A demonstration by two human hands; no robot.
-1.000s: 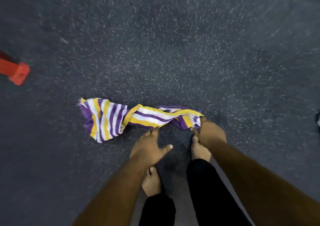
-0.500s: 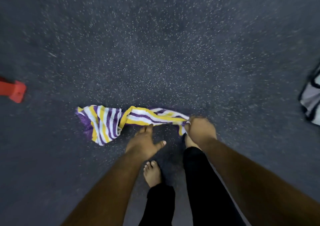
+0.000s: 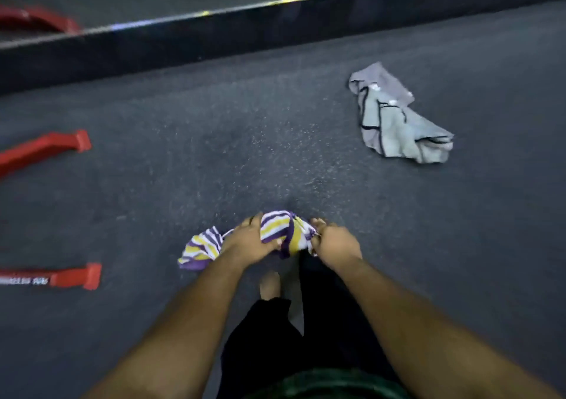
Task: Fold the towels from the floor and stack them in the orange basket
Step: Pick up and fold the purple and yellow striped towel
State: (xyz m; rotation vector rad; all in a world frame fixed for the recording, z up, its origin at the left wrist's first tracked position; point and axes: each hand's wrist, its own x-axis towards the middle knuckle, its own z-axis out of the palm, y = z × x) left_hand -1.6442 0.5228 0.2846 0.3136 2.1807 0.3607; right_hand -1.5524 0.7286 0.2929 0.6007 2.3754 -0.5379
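both hands hold the striped towel (image 3: 277, 230), purple, yellow and white, bunched up between them just in front of the person's legs. left hand (image 3: 251, 239) grips the middle of the cloth, fingers wrapped over the top, thumb underneath by the look of it. right hand (image 3: 335, 242) pinches the right end in a tight fist. hands sit close together, so the towel is crumpled rather than spread; probably gathered this way just to get it off the floor (image 3: 214, 159) before hunting for corners. a loose tail hangs out past the left hand on the left side; cannot tell if it touches the floor.

second towel, the grey towel (image 3: 395, 120) with dark trim lines, lies crumpled on the floor well apart, ahead and to the right. untouched, so likely the next one to do.

orange basket not in view, so no telling where the stack goes. red bars (image 3: 46, 150) at left edge, look like equipment feet, one further up and one lower down. dark raised ledge (image 3: 275, 28) runs across the top.

judgement: fold not started, towel only picked up. next needs the hands to move apart along an edge to open it flat. risk: wrong grip spots give a twisted fold.
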